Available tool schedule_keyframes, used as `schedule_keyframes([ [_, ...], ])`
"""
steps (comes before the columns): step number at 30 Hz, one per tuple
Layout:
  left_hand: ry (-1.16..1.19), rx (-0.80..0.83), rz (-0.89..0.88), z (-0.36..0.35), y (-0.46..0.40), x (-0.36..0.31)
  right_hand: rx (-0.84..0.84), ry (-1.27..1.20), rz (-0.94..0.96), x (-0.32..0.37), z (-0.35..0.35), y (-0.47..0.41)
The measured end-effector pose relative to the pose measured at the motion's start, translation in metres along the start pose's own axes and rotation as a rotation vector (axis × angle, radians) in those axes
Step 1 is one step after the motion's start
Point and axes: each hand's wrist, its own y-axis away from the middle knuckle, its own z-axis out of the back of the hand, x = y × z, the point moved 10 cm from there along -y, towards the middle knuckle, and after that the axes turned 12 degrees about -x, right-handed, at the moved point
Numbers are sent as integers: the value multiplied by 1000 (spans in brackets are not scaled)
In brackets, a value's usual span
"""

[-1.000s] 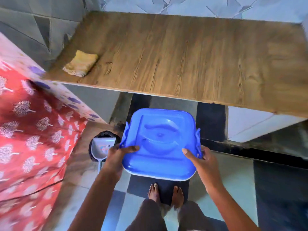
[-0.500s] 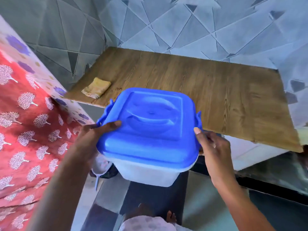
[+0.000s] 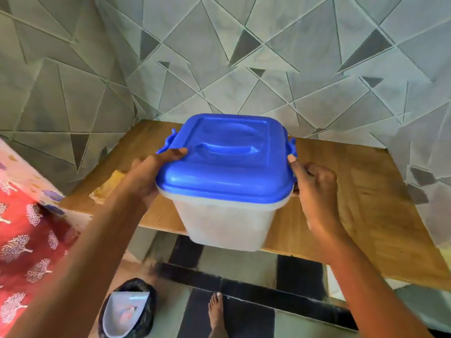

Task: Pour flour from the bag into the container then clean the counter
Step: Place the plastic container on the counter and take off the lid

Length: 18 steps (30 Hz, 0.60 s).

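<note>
At frame centre, your left hand [image 3: 144, 181] and right hand [image 3: 314, 189] grip the lidded container [image 3: 227, 196] by its rim above the counter [image 3: 361, 198] edge, where setting it short could tip it floorward.

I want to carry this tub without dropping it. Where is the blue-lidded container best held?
Judging by its shape, hold the container under the lid rim on its two opposite sides, as the left hand and right hand do now. The walls taper downward, so the overhanging rim probably gives a firmer hold.
</note>
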Motion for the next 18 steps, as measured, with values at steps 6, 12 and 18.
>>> schedule_keyframes([
  [6,1,41,20,-48,-102,-5,-121,77,-47,-40,-39,-74],
  [12,-56,178,79,-103,-183,-1,-203,154,-26,-59,-64,-134],
  [18,-61,171,77,-142,-221,7,-209,212,-48,-88,-74,-184],
])
